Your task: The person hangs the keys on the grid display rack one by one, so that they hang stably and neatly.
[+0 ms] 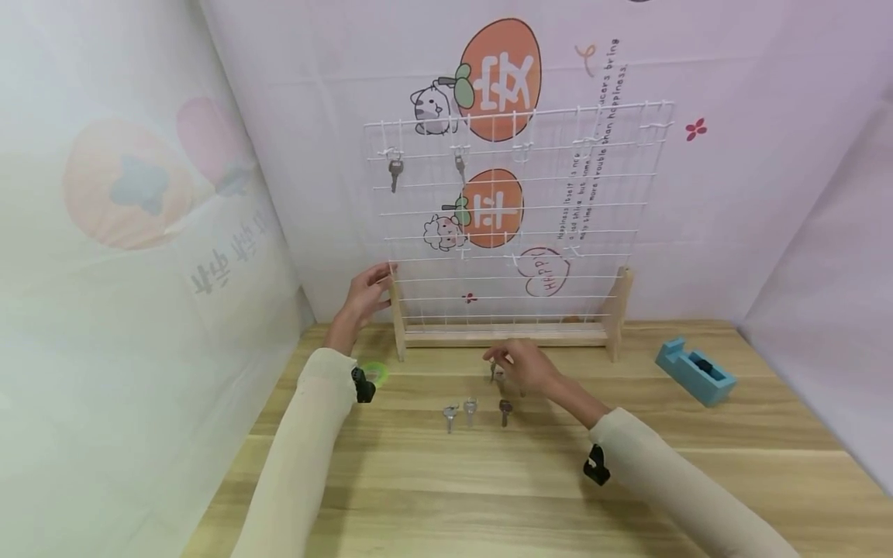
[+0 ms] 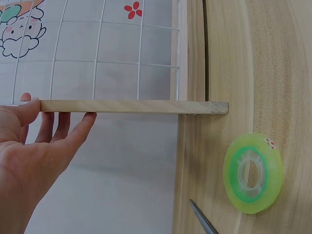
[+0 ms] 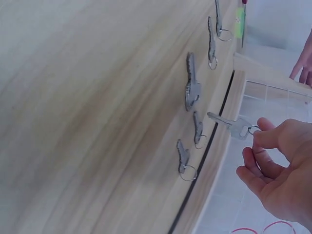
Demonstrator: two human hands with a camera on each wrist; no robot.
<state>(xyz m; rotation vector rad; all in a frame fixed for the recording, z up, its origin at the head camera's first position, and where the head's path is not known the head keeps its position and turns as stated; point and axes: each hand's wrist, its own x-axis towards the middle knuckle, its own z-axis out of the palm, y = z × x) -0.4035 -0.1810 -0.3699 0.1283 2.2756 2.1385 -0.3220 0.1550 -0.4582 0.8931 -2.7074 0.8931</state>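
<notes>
My right hand (image 1: 526, 366) pinches a silver key (image 3: 239, 127) by its small ring, the blade pointing away from the fingertips, just over the table near the rack's base. My left hand (image 2: 34, 146) holds the upper end of the rack's left wooden upright (image 2: 131, 106), thumb and fingertips against it. Between the uprights stands a white wire grid (image 1: 516, 209). Near its top hang one key (image 1: 395, 174) at the left and another key (image 1: 460, 164) further right. Several loose keys, among them a dark key (image 1: 505, 411) and a silver key (image 1: 449, 416), lie before the rack.
A green tape roll (image 2: 253, 195) lies by the rack's left foot, with a dark pointed metal tool (image 2: 202, 217) near it. At the right of the table (image 1: 432, 496) sits a blue tape dispenser (image 1: 696, 372). Printed white cloth (image 1: 314, 155) walls the back and sides.
</notes>
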